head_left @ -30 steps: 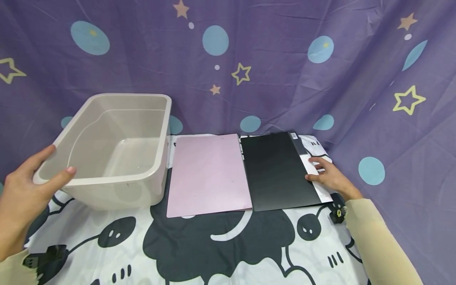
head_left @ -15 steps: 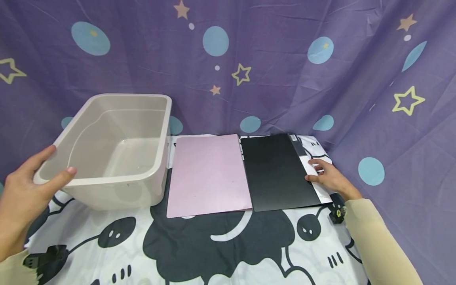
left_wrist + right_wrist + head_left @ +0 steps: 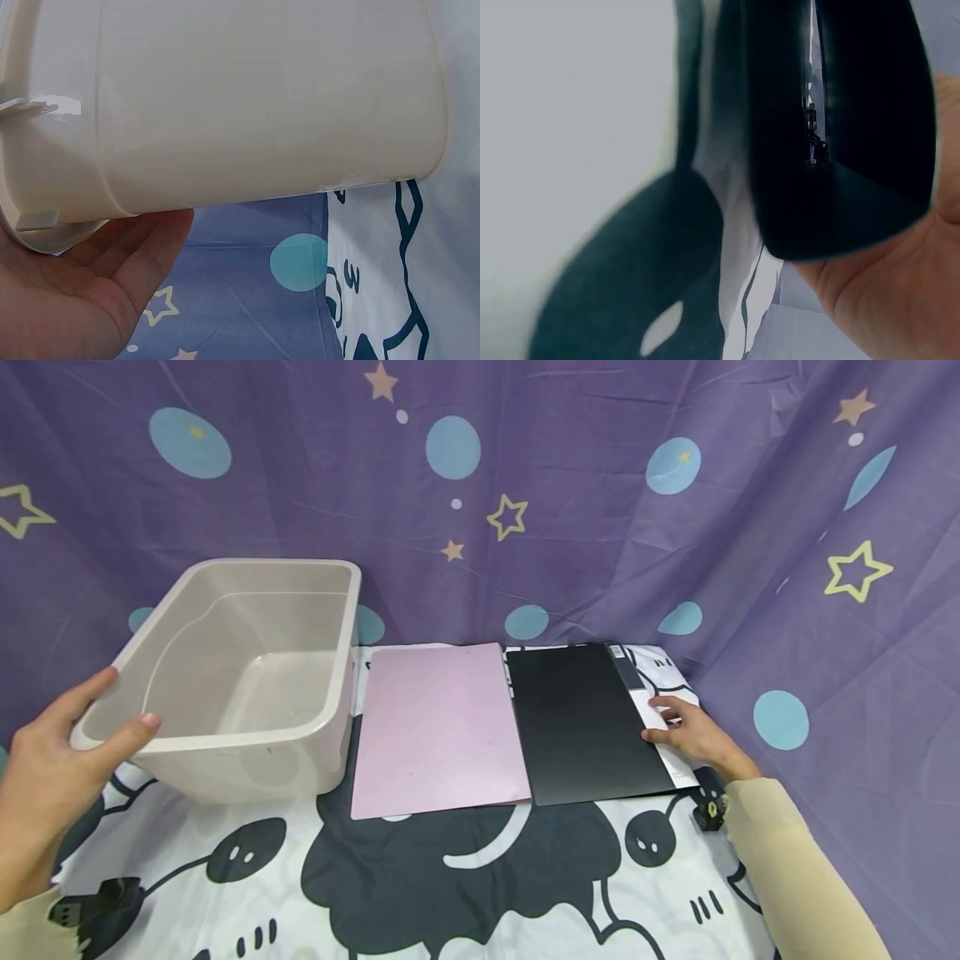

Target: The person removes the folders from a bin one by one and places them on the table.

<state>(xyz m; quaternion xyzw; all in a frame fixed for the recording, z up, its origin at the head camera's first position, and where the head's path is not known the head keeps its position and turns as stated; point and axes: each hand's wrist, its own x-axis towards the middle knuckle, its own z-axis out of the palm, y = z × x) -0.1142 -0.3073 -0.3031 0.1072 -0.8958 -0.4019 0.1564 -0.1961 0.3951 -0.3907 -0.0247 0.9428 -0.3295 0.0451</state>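
In the head view my left hand [image 3: 56, 760] grips the near left corner of a beige plastic tub [image 3: 240, 772], thumb over the rim. From the left wrist, fingers show against the outside of the tub wall [image 3: 270, 105]. On the right, my right hand [image 3: 697, 735] holds the spine edge of a black folder [image 3: 585, 727] that lies flat, with a white strip along its spine. The right wrist view looks at the end of that folder [image 3: 855, 217], the palm behind its spine; the fingertips are hidden there.
A pink folder [image 3: 442, 735] lies between the tub and the black folder, its right edge close to the black one. The table cover [image 3: 480, 893] has a black-and-white cartoon print. A purple curtain [image 3: 585, 485] with stars hangs behind and along the right side.
The far right corner of the black folder has sunk very slightly. Both hands, the tub and the pink folder have stayed in place.
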